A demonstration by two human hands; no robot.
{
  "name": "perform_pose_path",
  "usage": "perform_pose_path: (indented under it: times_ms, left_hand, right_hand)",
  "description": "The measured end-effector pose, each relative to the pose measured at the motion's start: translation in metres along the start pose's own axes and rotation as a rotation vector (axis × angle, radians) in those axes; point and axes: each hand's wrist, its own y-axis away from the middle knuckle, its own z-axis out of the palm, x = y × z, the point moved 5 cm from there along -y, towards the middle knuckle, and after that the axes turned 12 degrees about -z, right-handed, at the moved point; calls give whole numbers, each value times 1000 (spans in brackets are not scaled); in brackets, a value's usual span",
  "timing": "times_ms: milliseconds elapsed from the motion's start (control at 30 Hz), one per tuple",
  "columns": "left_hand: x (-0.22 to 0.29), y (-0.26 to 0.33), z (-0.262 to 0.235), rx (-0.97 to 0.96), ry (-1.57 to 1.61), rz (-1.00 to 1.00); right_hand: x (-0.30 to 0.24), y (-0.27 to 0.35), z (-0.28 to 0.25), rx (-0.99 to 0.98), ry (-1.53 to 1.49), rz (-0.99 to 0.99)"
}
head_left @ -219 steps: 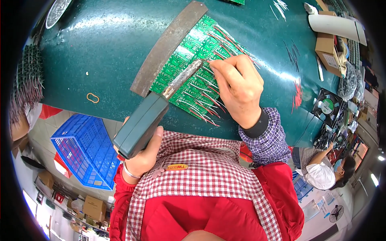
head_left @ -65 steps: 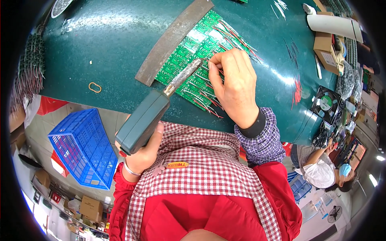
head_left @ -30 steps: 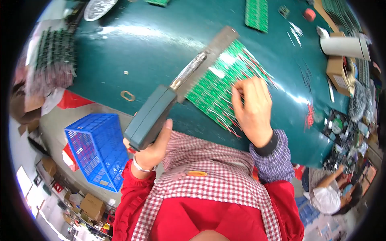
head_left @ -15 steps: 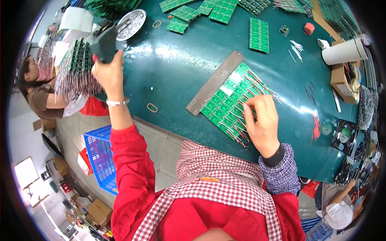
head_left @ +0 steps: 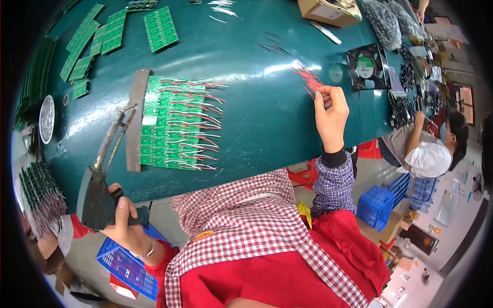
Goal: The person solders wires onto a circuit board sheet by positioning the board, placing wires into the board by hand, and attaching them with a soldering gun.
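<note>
My left hand (head_left: 123, 218) is wrapped around the grip of a dark soldering gun (head_left: 95, 197), whose long metal tip points up past the brown bar. At the red wires (head_left: 308, 79) on the right of the bench, my right hand (head_left: 333, 118) pinches the near end of the bundle between thumb and fingertips; how many wires it grips is hidden. Between my hands lies a green circuit board panel (head_left: 172, 128), with rows of red and white wires sticking out over its right edge. The brown bar (head_left: 135, 123) runs along the panel's left edge.
More green boards (head_left: 160, 30) lie at the back left, near a metal dish (head_left: 46, 119). Wired boards (head_left: 41, 195) are stacked at far left. Dark wires (head_left: 272, 43), white wires (head_left: 222, 9) and a black fan (head_left: 367, 66) lie rightward. A co-worker (head_left: 431, 143) sits at right.
My view has turned to the right. My right hand has gone from the panel's wires to the red bundle. My left hand has brought the soldering gun lower, its tip now near the bar.
</note>
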Motion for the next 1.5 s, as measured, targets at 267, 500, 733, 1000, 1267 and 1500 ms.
perform_pose_path:
  times_ms: [267, 500, 733, 1000, 1267, 1500]
  left_hand:
    - [-9, 26, 3, 1, 13, -73]
    - [-9, 31, 7, 23, -13, -89]
    - [-11, 37, 9, 76, 43, -169]
    - [-17, 43, -3, 139, 63, -176]
    - [-16, 42, -6, 132, 71, -216]
    - [-19, 52, -6, 96, 95, -253]
  right_hand:
    - [6, 9, 7, -132, 43, -26]
    - [0, 6, 14, -212, 75, -168]
    - [-9, 1, 20, -419, 238, -327]
    - [-19, 3, 16, -458, 281, -358]
    - [-85, -24, 26, -282, -264, -149]
    - [-204, -24, 76, -385, -675, -386]
